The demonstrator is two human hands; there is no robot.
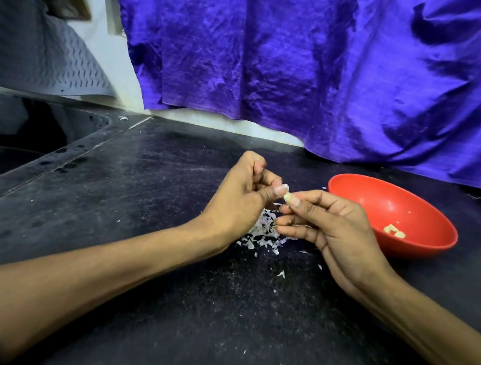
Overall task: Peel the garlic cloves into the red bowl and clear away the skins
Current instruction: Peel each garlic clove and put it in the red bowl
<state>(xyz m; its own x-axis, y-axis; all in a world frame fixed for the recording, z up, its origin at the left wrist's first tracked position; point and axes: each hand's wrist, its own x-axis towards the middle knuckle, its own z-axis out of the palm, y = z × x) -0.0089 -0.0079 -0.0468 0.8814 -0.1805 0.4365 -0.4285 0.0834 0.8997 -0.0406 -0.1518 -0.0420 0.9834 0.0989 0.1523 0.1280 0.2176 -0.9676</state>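
Your two hands meet above the middle of the dark bench (145, 191). Your right hand (342, 232) pinches a garlic clove (288, 197) between thumb and forefinger, its other fingers loosely curled beneath. Your left hand (244, 194) is curled, its thumb tip touching the clove's end.

Directly under both hands lies the pile of skins (261, 233), with stray flakes scattered toward you and to the left. The red bowl (419, 250) sits just beside your right hand, on its right, with a few peeled cloves (393, 230) at its bottom; its near rim is apart from your wrist.

Behind the bowl, the blue cloth (330, 73) hangs down to the bench's back edge. To the left, a seam runs diagonally, and beyond it the sink (19, 139) drops away. The bench surface between your forearms holds only loose flakes.
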